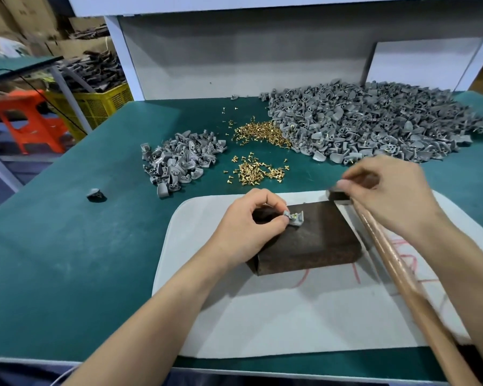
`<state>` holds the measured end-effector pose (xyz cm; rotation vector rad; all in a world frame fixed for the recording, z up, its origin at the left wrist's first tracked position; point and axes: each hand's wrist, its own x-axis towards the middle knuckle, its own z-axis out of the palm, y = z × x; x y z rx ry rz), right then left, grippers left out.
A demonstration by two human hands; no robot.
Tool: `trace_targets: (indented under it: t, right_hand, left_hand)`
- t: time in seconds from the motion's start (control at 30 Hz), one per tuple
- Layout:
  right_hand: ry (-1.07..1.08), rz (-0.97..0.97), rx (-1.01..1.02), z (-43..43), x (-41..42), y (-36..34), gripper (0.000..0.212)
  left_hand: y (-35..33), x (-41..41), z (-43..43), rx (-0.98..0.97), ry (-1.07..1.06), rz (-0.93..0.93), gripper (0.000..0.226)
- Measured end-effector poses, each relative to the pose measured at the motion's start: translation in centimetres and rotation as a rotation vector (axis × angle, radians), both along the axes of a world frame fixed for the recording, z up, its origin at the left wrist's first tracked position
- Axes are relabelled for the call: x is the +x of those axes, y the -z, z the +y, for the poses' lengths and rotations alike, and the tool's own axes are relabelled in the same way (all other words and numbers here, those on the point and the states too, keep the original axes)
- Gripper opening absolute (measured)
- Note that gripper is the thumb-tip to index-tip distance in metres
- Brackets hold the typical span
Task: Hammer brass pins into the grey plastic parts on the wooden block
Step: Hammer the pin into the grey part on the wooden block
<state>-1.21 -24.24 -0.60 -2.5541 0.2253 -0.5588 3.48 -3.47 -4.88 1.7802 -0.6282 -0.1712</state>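
On our wooden block (313,243): left hand (243,227) pinches grey part (296,220) with brass pin (294,217).
Right hand (396,196): we grip hammer (399,274).

The right hand (388,199) covers most of the blurred hammer head (335,195); its handle (396,263) exits the bottom edge.

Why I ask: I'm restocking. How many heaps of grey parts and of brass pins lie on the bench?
Grey part heaps: 2, the large heap and the small heap
Brass pin heaps: 2, the far heap and the near heap
Total: 4
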Motion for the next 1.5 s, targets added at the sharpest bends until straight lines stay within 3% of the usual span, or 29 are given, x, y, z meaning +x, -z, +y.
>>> trace_targets:
  t: [0.07, 0.13, 0.37, 0.5, 0.8, 1.1, 1.3, 1.5]
  right_hand:
    - [-0.295, 0.040, 0.019, 2.6, -0.5, -1.5, 0.005]
    - [-0.408, 0.164, -0.121, 4.3, -0.3, -1.8, 0.005]
    - [-0.351, 0.313, -0.262, 5.8, 0.3, -2.4, 0.017]
    - [-0.320, 0.334, -0.338, 6.3, 0.2, -2.9, 0.007]
    - [-0.242, 0.427, -0.510, 7.6, -0.3, -2.8, 0.016]
    - [-0.276, 0.439, -0.556, 7.9, 0.1, -3.4, 0.003]
    - [-0.240, 0.434, -0.586, 8.3, -0.1, -3.1, 0.025]
    - [-0.200, 0.384, -0.559, 8.3, -0.2, -2.6, 0.010]
  left_hand:
    - [0.0, 0.0, 0.0, -0.007, 0.004, -0.004, 0.020]
    - [0.0, 0.1, 0.0, -0.020, 0.012, -0.004, 0.021]
    - [0.2, 0.2, 0.0, -0.045, 0.013, 0.014, 0.024]
    - [0.2, 0.2, 0.0, -0.045, 0.010, 0.012, 0.024]
    - [0.1, 0.0, -0.1, -0.063, 0.002, 0.013, 0.025]
    - [0.1, 0.1, -0.1, -0.064, -0.001, 0.007, 0.025]
    - [0.2, 0.2, -0.1, -0.047, -0.010, -0.002, 0.022]
    - [0.0, 0.0, -0.1, -0.056, -0.002, 0.006, 0.027]
